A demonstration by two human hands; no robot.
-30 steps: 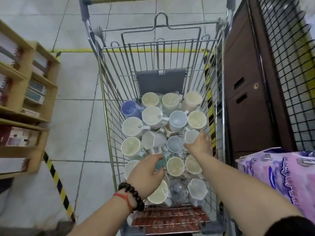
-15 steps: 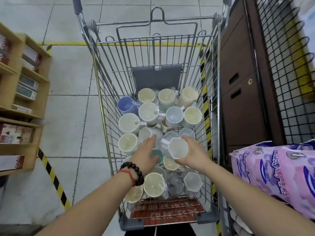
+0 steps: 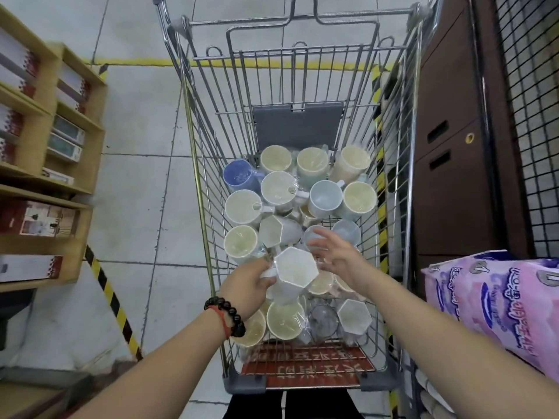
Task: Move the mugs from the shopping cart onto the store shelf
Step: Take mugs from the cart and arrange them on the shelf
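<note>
The left hand (image 3: 252, 281) has its fingers closed on the handle side of a white hex mug (image 3: 295, 272), which sits raised above the pile in the cart (image 3: 208, 189). The grip looks like a pinch at the handle rather than a wrap around the body, though the fingertips are hidden behind the mug, so how firmly it is held cannot be told. The right hand (image 3: 338, 258) is spread open just beside the mug's far rim, holding nothing; whether its fingertips touch the mug is unclear.

The main risk is a slip. The mugs seem to be wrapped in clear film, and a film-covered handle pinched from one side could twist in the fingers, tipping the mug down onto those directly beneath the palm. That would be a ceramic-on-ceramic knock, with chipping likely.

A second risk lies just past the right fingertips, where a pale blue mug (image 3: 316, 237) and a clear one (image 3: 346, 232) sit loosely among the rest. A reach in there could shift the leaning mugs around them.

A third is the lift out: a mug carried leftward toward the shelf (image 3: 45, 189) must clear the cart's wire side, and a dangling mug could clip it.
</note>
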